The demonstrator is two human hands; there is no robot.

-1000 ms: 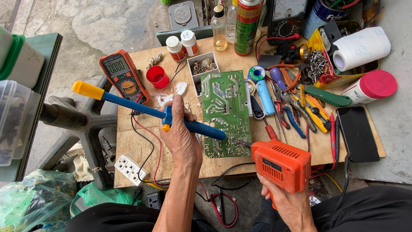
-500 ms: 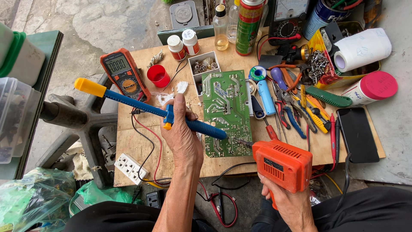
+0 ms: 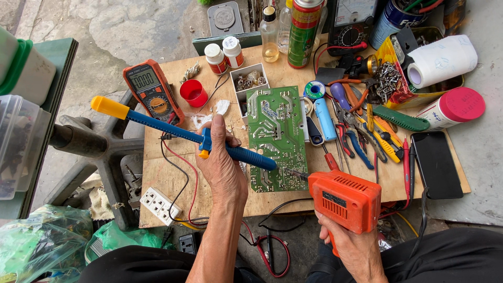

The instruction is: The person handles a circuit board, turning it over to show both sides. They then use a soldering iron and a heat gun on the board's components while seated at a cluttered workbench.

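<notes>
Little moved; left hand [image 3: 222, 167] grip wraps blue pump [image 3: 209, 142], right hand [image 3: 352, 246] grip clasps orange gun [image 3: 346, 199]

You hold a blue, yellow-capped desoldering pump [image 3: 183, 133] slanted over the green circuit board [image 3: 276, 137]. Your orange soldering gun [image 3: 346, 199] tip meets the board's near edge

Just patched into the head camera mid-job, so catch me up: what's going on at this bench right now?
A person is working on a green circuit board lying solder-side up on a wooden board. The left hand grips a blue desoldering pump with a yellow plunger, its tip at the board's lower edge. The right hand holds an orange soldering gun, its tip meeting the same spot. An orange multimeter, a red cup and pliers lie around the board.
</notes>
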